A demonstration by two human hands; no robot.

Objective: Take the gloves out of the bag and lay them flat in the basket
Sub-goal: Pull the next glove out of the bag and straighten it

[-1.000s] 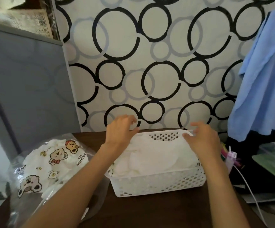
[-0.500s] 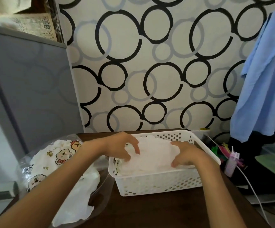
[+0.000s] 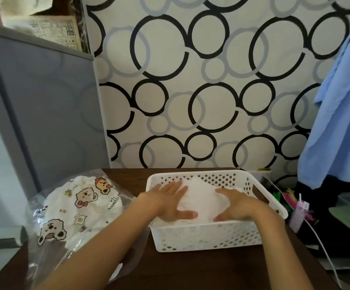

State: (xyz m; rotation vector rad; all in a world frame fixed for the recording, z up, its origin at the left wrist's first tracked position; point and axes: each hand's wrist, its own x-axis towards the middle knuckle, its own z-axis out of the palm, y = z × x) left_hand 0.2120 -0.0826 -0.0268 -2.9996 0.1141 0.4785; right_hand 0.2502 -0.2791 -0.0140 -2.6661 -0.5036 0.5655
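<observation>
Left hand (image 3: 171, 203): I see it flat, fingers spread, pressing the gloves (image 3: 201, 197).
Right hand (image 3: 235, 207): likewise flat on them.
Gloves: a white heap inside the basket (image 3: 207, 237); single gloves I cannot make out.
Bag (image 3: 75, 208): left of basket, forearm crossing its near edge.

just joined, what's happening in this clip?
A person is laying white gloves into a white perforated basket on a dark wooden table. Both hands are inside the basket: the left hand and the right hand press flat on the glove pile, fingers spread, smoothing it down. To the left of the basket lies the clear plastic bag, which still holds white gloves printed with cartoon bears, so more remains to move over.
</observation>
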